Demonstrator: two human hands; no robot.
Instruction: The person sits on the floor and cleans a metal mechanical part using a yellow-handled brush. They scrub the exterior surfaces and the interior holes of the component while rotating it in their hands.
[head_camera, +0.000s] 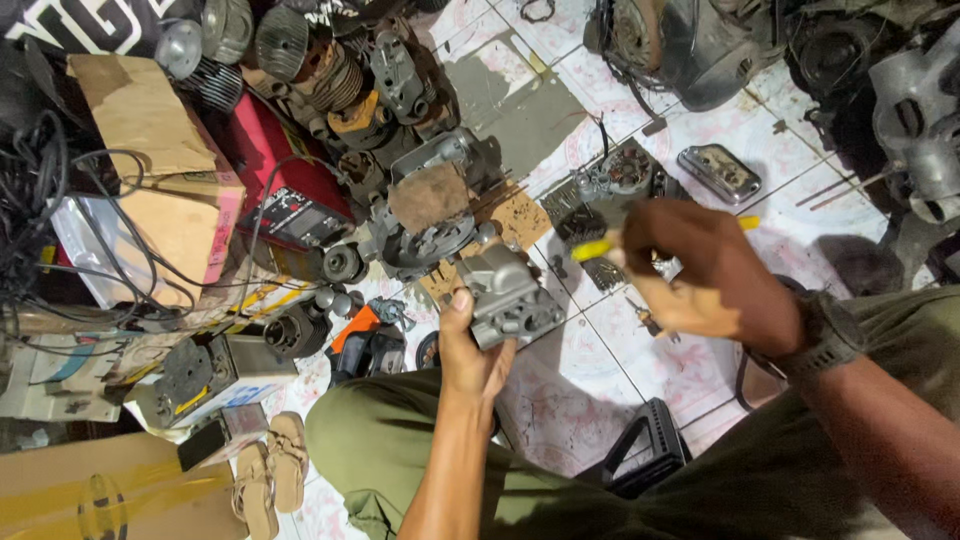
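My left hand (470, 350) supports a grey cast-metal engine part (508, 290) from below, thumb up its near side and fingers wrapped under it, clamped on the casting. All positions here are given relative to that casting. It is held above the tiled floor (590, 370), just over my left knee (370, 440).

To the right of the casting, my right hand (700, 275) is closed around a yellow-handled tool (600, 248), probably a screwdriver. The handle end points toward the casting; the far end shows yellow beyond my knuckles. The working tip is not visible, so I cannot tell whether it touches anything.

Beyond the casting lies a round engine housing (430, 235) with a brown pad on top. Beyond and to the right lies a stator plate (625, 172) and a small metal cover (720, 172). To the left stands a red box (285, 180).

Step in hand, as I judge it: the casting is steadied, the tool is not yet applied. The next move calls for turning the tool so its tip faces the casting, locating the fastener, and holding the left grip firm against the torque.
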